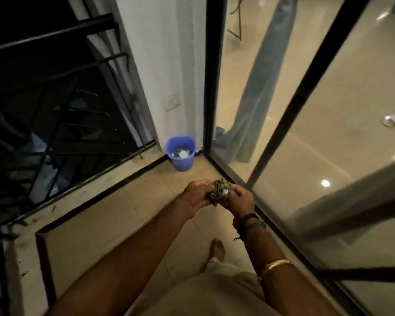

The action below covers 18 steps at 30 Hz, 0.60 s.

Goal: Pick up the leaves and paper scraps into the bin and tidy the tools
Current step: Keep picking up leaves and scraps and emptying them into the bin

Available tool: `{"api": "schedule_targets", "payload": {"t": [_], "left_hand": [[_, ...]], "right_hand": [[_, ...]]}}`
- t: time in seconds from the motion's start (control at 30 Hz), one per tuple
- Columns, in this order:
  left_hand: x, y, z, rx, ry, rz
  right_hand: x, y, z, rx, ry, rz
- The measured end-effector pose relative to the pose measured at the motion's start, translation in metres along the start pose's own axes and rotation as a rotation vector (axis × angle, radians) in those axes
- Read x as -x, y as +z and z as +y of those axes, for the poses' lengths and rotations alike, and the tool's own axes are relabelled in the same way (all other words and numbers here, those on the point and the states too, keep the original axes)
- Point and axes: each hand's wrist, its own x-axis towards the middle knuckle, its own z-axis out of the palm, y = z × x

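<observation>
Both hands hold one bunch of green leaves and white paper scraps point(219, 189) in front of me, above the tiled balcony floor. My left hand point(196, 197) grips the bunch from the left, and my right hand point(240, 199) grips it from the right. A blue plastic bin point(181, 153) stands in the far corner by the white wall, some way beyond my hands, with leaves and paper scraps inside it. No tools are in view.
A black metal railing point(62, 124) runs along the left with darkness beyond. A glass sliding door with a black frame point(209, 87) closes off the right side. A wall socket point(172, 102) sits above the bin. My bare foot point(217, 248) is on the floor below my hands.
</observation>
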Motion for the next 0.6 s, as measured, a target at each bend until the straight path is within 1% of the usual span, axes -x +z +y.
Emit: {"api": "schedule_targets", "payload": {"t": [0.17, 0.3, 0.4, 0.6], "left_hand": [[-0.046, -0.033, 0.061, 0.150, 0.025, 0.116], [-0.086, -0.059, 0.098, 0.239, 0.015, 0.244], [-0.117, -0.081, 0.119, 0.273, 0.009, 0.280], [-0.195, -0.134, 0.158, 0.253, -0.032, 0.302]], "right_hand": [[-0.064, 0.058, -0.057, 0.057, -0.025, -0.179], [-0.115, 0.104, -0.086, 0.103, -0.004, -0.245], [-0.149, 0.134, -0.097, 0.150, 0.005, -0.310], [-0.226, 0.200, -0.113, 0.184, 0.075, -0.333]]}}
